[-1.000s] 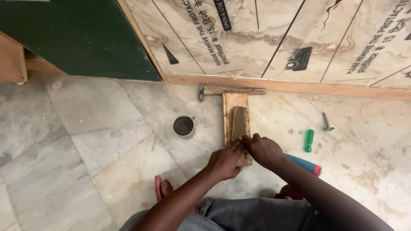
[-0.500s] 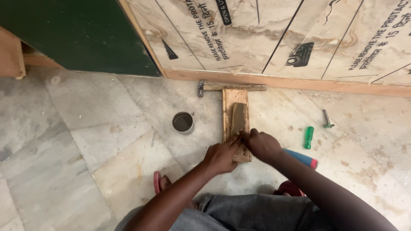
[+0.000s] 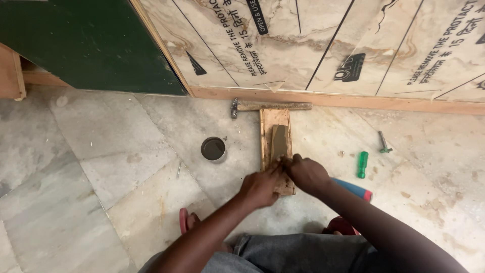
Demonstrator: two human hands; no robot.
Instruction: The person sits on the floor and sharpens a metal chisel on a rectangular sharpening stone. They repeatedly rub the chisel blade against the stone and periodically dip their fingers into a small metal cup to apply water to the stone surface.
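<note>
A narrow wooden board (image 3: 275, 119) lies on the stone floor with a dark sharpening stone (image 3: 279, 141) set along it. My left hand (image 3: 260, 187) and my right hand (image 3: 305, 174) meet at the near end of the stone. Their fingertips are pinched together on a small piece (image 3: 278, 163), which the fingers mostly hide. Both forearms reach forward from my lap.
A hammer (image 3: 268, 106) lies across the board's far end, by the wall panel (image 3: 313, 55). Left of the board sits a small round tin (image 3: 213, 149) and a nail (image 3: 178, 170). To the right lie a green-handled screwdriver (image 3: 362, 164) and a blue and red handle (image 3: 353, 189). A red sandal (image 3: 184, 221) shows near my knee.
Both hands stay pressed together at the near end of the stone, shifting only slightly. The view has drifted a little.
</note>
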